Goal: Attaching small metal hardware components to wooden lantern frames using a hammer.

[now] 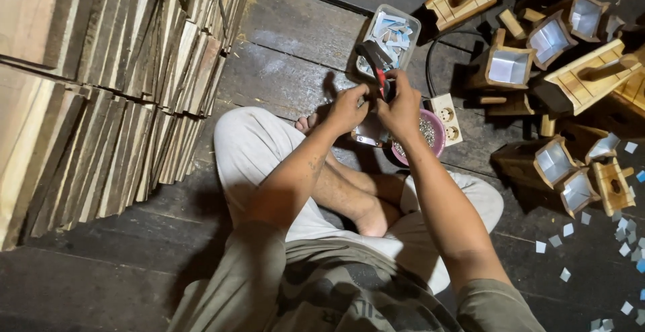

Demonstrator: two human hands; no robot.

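Note:
I sit cross-legged on a dark wooden floor with both hands raised close together in front of my knees. My right hand (402, 108) grips a red-and-black tool (377, 65) that points away from me. My left hand (348, 106) pinches something small right beside it; a pale flat piece (368, 134) shows just under both hands, and I cannot tell which hand holds it. Under my right hand stands a pink bowl (438, 130) of small shiny bits. Just beyond the tool is a clear plastic tub (393, 31) full of small blue and white squares.
A tall stack of thin wooden boards (114, 83) fills the left. Several small wooden boxes with mirror-like insets (551, 43) lie at the right. A white power strip (447, 117) with a black cable sits by the bowl. Small squares (621, 238) litter the floor at lower right.

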